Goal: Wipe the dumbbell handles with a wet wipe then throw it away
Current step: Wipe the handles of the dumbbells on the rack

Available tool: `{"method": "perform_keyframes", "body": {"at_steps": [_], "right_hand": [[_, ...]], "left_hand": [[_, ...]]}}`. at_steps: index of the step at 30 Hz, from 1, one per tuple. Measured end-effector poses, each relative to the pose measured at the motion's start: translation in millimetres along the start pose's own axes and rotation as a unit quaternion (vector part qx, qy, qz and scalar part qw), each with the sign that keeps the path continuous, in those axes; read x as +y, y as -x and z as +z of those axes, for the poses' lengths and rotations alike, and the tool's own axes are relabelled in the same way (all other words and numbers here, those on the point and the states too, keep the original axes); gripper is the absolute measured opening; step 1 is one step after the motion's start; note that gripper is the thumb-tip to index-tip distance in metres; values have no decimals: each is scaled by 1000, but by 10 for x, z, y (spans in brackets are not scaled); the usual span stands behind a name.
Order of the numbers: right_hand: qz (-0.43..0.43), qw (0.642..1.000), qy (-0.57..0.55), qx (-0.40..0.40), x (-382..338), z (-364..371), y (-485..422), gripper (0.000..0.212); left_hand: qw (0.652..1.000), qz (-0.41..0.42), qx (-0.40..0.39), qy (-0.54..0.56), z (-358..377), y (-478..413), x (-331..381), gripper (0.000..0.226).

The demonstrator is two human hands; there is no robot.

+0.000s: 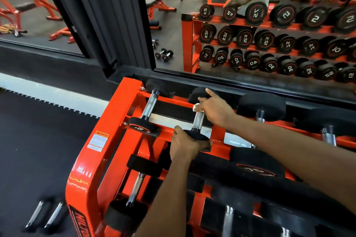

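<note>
A small dumbbell with a chrome handle lies second from the left on the top tier of the orange rack. My left hand grips its near black head. My right hand holds a white wet wipe wrapped on the far end of the handle, with the index finger pointing out over the far head. Another small dumbbell lies to its left.
Larger dumbbells fill the rack to the right and on the lower tiers. A mirror behind the rack reflects it and a person. Two small dumbbells lie on the black floor mat at lower left.
</note>
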State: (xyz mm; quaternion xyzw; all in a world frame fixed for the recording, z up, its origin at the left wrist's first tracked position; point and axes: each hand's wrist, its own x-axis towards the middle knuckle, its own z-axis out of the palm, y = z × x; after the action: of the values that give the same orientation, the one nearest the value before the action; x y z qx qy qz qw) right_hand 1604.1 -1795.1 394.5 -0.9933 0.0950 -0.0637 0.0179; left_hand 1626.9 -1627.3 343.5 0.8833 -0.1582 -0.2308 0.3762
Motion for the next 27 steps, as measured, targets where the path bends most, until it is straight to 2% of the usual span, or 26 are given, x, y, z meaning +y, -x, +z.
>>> {"method": "perform_keyframes", "body": {"at_steps": [4, 6, 9, 13, 16, 19, 21, 25, 27], "right_hand": [[-99, 990, 20, -101, -101, 202, 217, 43], [-39, 997, -7, -67, 15, 164, 125, 32], [2, 996, 75, -43, -16, 114, 32, 46], [-82, 989, 112, -50, -165, 175, 216, 57], [-30, 994, 104, -8, 44, 132, 74, 62], [10, 986, 168, -5, -32, 156, 58, 48], [21, 986, 166, 9, -134, 236, 170, 44], [82, 990, 84, 74, -91, 324, 184, 45], [151, 984, -23, 88, -131, 387, 200, 49]], "left_hand": [[1000, 3, -4, -2, 0, 0, 1, 100], [1000, 4, -1, -10, -13, -7, 5, 99], [1000, 6, -7, -16, -14, -20, 6, 98], [1000, 9, -8, -16, -9, -22, -1, 100], [1000, 9, -4, -17, -12, -33, 1, 101], [1000, 6, -5, -22, -5, -24, 3, 103], [1000, 8, -7, -22, -7, -13, 7, 102], [1000, 6, -4, -20, -25, -26, 3, 102], [1000, 10, 1, -7, -4, -14, -25, 102]]}}
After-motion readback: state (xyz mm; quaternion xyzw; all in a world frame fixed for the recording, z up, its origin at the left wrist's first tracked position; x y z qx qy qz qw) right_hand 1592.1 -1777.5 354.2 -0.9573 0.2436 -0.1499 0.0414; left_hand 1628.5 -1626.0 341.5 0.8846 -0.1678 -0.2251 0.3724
